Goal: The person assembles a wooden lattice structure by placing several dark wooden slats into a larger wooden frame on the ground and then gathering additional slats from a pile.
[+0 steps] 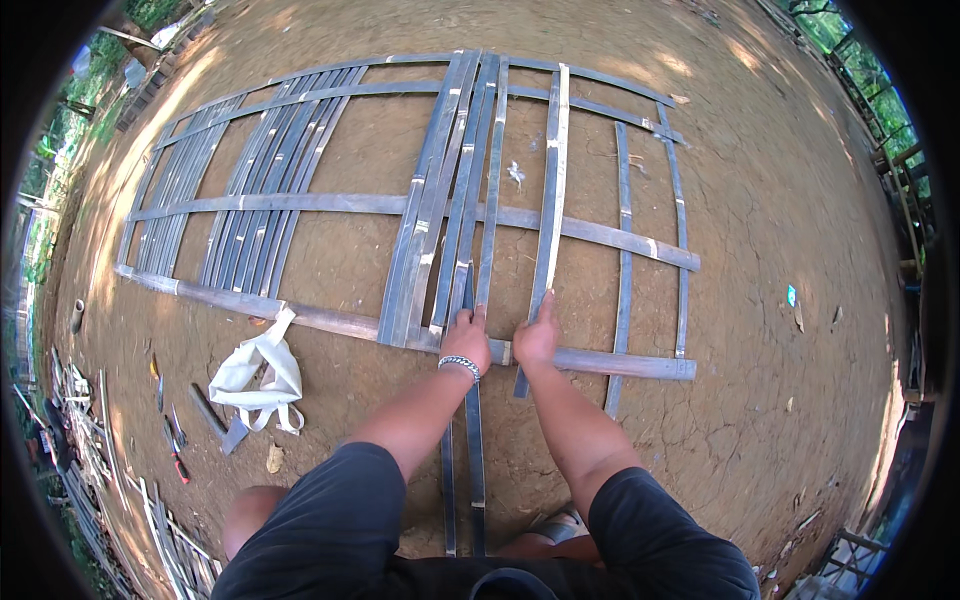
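A large lattice of grey bamboo slats point(330, 203) lies flat on bare earth in front of me. My left hand point(468, 340), with a beaded bracelet on the wrist, presses on a bundle of upright slats point(452, 190) where they cross the thick bottom rail point(620, 362). My right hand point(536, 335) grips the lower end of a single slat point(552, 180), which runs away from me and shows a pale edge. The two hands are close together, a few centimetres apart. Two loose slat ends point(475, 470) run back between my knees.
A white cloth bag point(258, 375) lies on the ground to my left. Beside it are a dark-bladed knife point(212, 412) and red-handled pliers point(177, 452). More slats point(160, 530) are piled at the lower left. A fence point(900, 150) edges the yard on the right.
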A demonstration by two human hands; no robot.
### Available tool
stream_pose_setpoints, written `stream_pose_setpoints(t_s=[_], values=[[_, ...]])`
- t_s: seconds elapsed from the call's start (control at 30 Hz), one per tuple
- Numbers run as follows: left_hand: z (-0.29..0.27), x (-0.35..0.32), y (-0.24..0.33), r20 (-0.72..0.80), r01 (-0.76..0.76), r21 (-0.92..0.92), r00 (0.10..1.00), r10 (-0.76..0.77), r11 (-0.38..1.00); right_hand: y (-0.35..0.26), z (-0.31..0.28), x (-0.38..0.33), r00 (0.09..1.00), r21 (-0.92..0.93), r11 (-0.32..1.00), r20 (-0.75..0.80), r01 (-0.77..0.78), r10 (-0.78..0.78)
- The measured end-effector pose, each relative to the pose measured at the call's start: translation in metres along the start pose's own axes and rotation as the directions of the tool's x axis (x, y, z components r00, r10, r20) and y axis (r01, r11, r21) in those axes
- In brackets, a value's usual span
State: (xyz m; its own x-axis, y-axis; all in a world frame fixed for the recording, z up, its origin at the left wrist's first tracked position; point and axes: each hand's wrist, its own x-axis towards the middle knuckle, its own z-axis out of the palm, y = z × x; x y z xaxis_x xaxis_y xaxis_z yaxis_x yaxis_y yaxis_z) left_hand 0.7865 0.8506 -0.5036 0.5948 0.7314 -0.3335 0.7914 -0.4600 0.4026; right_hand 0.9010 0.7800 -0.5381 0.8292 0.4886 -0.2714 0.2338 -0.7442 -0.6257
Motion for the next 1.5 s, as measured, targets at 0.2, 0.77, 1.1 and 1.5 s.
stream_pose_setpoints(t_s=[0.2, 0.77, 1.1, 1.5], values=[[-0.001, 0.006, 0.003, 0.03, -0.001, 0.028, 1.0, 0.0, 1.0, -0.016, 0.013, 0.006, 0.995, 0.054, 0.994, -0.035, 0.093, -0.091], [0.011, -0.011, -0.018, -0.085, -0.081, -0.035, 0.993, 0.077, 0.996, -0.04, 0.023, -0.001, 0.997, 0.154, 0.988, 0.073, 0.014, -0.025], [0.013, -0.009, -0.025, -0.091, -0.102, -0.008, 0.991, 0.101, 0.995, -0.047, 0.042, 0.024, 0.995, 0.176, 0.981, 0.043, 0.08, -0.088], [-0.009, -0.022, -0.022, -0.182, -0.055, 0.004, 0.982, 0.055, 0.998, -0.041, 0.037, 0.048, 0.951, 0.683, 0.687, 0.308, -0.248, 0.038]])
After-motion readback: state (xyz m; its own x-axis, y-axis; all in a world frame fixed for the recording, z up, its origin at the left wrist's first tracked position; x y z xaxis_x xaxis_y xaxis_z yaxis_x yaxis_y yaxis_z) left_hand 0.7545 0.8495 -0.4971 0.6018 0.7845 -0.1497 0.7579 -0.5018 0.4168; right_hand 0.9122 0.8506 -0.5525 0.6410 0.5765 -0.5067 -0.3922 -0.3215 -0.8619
